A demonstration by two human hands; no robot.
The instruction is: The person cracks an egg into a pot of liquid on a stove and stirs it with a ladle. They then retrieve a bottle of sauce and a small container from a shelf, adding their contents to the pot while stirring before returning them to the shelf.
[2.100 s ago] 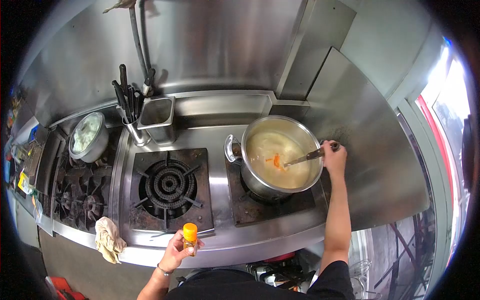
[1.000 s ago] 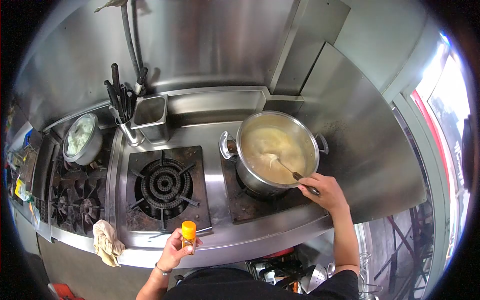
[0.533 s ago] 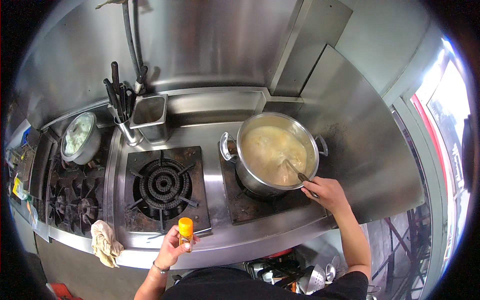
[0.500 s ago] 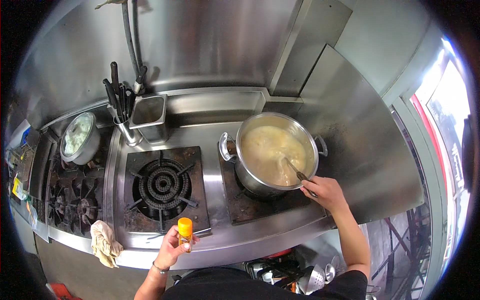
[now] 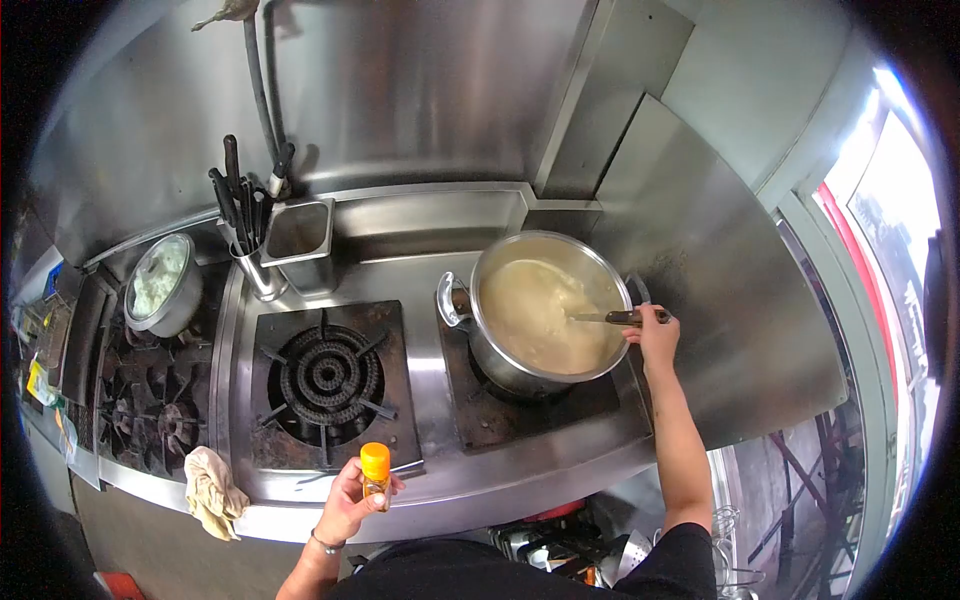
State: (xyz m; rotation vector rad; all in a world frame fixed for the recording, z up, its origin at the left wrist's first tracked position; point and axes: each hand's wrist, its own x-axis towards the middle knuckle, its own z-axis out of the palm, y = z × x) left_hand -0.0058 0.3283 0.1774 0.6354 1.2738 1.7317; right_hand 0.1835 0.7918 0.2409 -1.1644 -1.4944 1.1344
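Observation:
My left hand (image 5: 348, 503) is wrapped round a small spice jar with an orange cap (image 5: 375, 462), held upright in front of the stove's edge. On the right, my right hand (image 5: 655, 338) grips the dark handle of a metal utensil (image 5: 622, 318). Its shaft reaches over the rim into a large steel pot (image 5: 487, 345), and its head is hidden under the liquid. Cloudy, pale yellow broth (image 5: 535, 300) fills much of the pot, with its surface swirling around the shaft. The pot stands on the right-hand burner.
Left of the pot is a round cast-iron burner (image 5: 330, 375). A beige cloth (image 5: 213, 490) hangs over the front edge. Behind stand a holder of knives (image 5: 258, 272) and a steel container (image 5: 303, 265). At far left sits a metal bowl with white contents (image 5: 165, 290).
My right hand has moved up along the pot's right side, swinging the utensil from steeply slanted to nearly level in view. My left hand holds the jar almost where it was.

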